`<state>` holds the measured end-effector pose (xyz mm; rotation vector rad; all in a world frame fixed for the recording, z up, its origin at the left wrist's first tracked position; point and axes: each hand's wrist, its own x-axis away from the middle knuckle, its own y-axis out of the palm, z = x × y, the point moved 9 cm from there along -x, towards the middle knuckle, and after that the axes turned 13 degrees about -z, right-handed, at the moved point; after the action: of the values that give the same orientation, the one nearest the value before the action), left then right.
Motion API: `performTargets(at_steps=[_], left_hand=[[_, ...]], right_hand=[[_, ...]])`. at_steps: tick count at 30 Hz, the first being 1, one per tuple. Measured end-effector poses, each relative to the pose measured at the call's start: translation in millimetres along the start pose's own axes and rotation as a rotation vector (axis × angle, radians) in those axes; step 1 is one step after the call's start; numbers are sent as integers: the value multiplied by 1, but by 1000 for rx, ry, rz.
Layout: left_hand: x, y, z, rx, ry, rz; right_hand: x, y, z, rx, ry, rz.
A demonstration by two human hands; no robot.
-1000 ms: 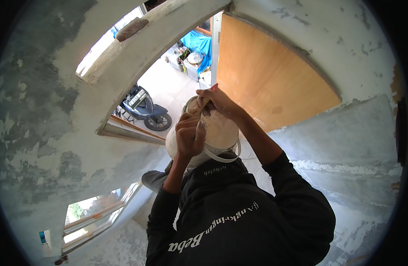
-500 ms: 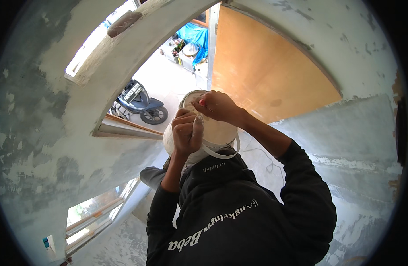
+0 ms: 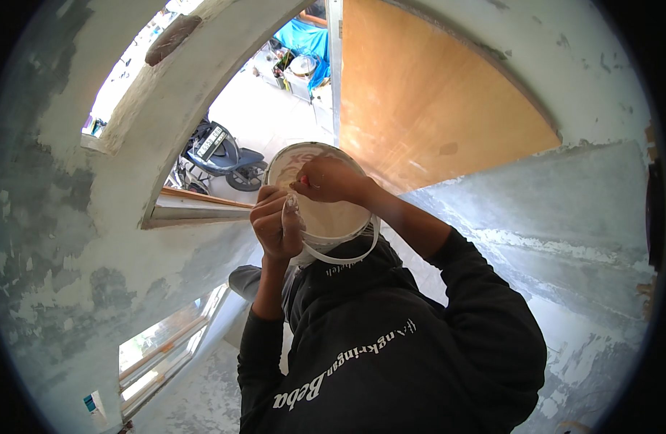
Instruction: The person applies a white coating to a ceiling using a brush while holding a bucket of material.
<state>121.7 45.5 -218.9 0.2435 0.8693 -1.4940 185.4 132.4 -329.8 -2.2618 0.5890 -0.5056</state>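
L hand (image 3: 276, 224) grips bucket (image 3: 281, 170) rim, R hand (image 3: 329, 181) is curled round red thing (image 3: 304, 180). Wall (image 3: 94, 202) is patchy; work prob. unfinished.

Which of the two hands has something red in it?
The right hand, over the white bucket: a small red thing shows at its fist. The left hand, curled at the bucket's left side, shows no red.

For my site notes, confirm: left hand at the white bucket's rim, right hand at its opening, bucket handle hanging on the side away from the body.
Wrong on the handle: the head view shows it on the side nearest the body. The left hand, right hand and white bucket are as stated.
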Motion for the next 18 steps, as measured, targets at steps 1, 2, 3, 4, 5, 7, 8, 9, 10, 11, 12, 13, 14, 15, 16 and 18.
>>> performTargets(at_steps=[1,2,3,4,5,7,8,9,10,11,12,13,14,15,16,18], left_hand=[[1,-1,-1,0,-3,-3],[2,-1,-2,0,-2,-12],[1,0,-3,0,-1,-21],[-1,1,-2,1,0,-23],[-3,1,0,9,-3,-28],[-4,3,-1,20,-8,-34],[-3,3,-3,8,-6,-36],[-2,4,-5,-4,-5,-37],[-3,4,-4,-4,-6,-37],[-4,4,-3,5,-1,-29],[-5,4,-3,14,3,-22],[-6,4,-3,13,3,-22],[-6,4,-4,19,11,-22],[-5,3,-4,25,18,-22],[-4,3,-5,27,19,-19],[-6,5,-6,37,-19,-40]], right_hand=[[0,-2,-2,-4,1,0],[0,-3,0,-29,26,-27],[-1,-3,2,-53,51,-55],[-1,-3,5,-55,52,-53],[-1,-7,3,-70,-7,1],[1,-12,0,-87,-63,57],[4,-18,-1,-242,-84,88],[6,-23,-1,-396,-104,119],[6,-24,-1,-397,-104,118],[7,-28,2,-414,-90,141],[8,-30,4,-433,-77,164],[8,-31,5,-432,-78,164],[9,-37,2,-230,-81,254],[11,-42,-2,-26,-85,342],[9,-40,0,-23,-83,340],[6,-38,8,52,2,339]])
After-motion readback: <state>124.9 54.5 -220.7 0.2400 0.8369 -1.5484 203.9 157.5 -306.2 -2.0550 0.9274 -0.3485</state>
